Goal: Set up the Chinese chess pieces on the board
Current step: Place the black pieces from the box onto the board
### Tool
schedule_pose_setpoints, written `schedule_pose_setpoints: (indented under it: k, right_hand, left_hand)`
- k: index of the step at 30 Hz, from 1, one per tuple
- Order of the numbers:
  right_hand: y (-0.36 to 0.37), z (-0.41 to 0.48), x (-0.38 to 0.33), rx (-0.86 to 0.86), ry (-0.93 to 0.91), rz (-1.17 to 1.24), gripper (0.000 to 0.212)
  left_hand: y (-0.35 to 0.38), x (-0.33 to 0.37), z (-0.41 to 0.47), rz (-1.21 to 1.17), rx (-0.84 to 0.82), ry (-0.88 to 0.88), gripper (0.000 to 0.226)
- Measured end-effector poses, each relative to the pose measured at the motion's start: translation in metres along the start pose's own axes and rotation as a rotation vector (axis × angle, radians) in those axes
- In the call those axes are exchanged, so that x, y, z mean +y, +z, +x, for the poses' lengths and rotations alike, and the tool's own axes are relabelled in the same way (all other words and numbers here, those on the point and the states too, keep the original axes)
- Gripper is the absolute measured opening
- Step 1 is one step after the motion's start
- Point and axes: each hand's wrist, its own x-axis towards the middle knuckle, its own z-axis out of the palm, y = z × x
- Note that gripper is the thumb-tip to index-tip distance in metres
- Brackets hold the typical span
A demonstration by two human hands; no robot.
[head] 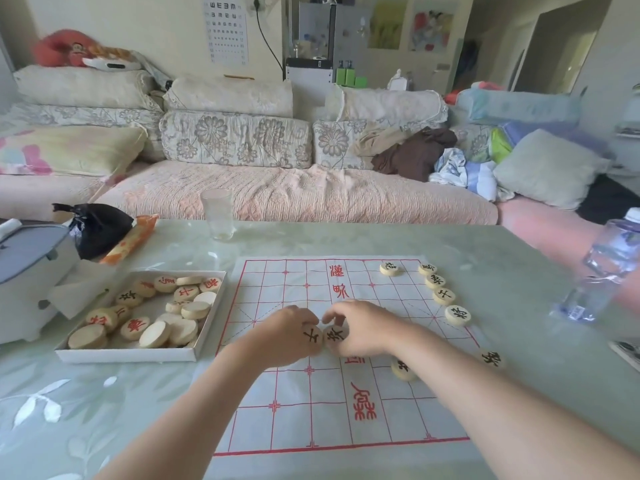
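Observation:
A white paper board (311,403) with red lines lies on the table. Over its middle, my left hand (287,336) grips a wooden piece (312,336) with a black character, and my right hand (360,329) grips another black-marked piece (335,333) right beside it. Several black-marked pieces stand along the board's right edge, among them one (457,315) near the middle and one (390,268) at the far end. Another piece (402,369) lies just beyond my right forearm. An open white box (138,355) left of the board holds several more pieces, red-marked and blank-side up.
A clear drinking glass (217,214) stands at the table's far edge. A black bag (95,228) and an orange packet (130,239) lie at the far left beside a grey-lidded appliance (27,268). A plastic water bottle (602,271) stands at the right. A sofa lies beyond.

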Motion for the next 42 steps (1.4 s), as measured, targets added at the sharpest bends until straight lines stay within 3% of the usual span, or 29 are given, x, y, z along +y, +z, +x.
schedule_pose_setpoints:
  k: [4, 8, 12, 22, 31, 37, 42]
  right_hand:
    - [-0.002, 0.005, 0.006, 0.051, -0.007, 0.005, 0.035]
    - [-0.015, 0.02, 0.025, 0.27, 0.037, 0.013, 0.024]
    - [-0.026, 0.038, 0.055, 0.45, 0.198, -0.009, 0.018]
    - [-0.02, 0.068, 0.09, 0.52, 0.29, 0.005, 0.019]
    - [-0.026, 0.063, 0.073, 0.499, 0.246, 0.043, 0.015]
    - [-0.023, 0.034, 0.023, 0.2, 0.131, 0.553, 0.017]
    - [-0.02, 0.005, 0.016, 0.168, 0.128, 0.833, 0.015]
  left_hand:
    - [0.001, -0.002, 0.003, 0.073, -0.02, 0.021, 0.051]
    - [0.0, -0.001, 0.012, 0.038, 0.011, 0.003, 0.051]
    - [-0.002, 0.004, 0.024, -0.049, 0.065, -0.012, 0.049]
    - [0.012, 0.007, 0.05, -0.219, 0.064, -0.01, 0.047]
    - [0.012, 0.016, 0.044, -0.425, 0.036, -0.035, 0.047]
    - [0.013, 0.031, 0.035, -0.51, 0.075, -0.001, 0.046]
    - [0.013, 0.043, 0.028, -0.704, 0.109, -0.025, 0.047]
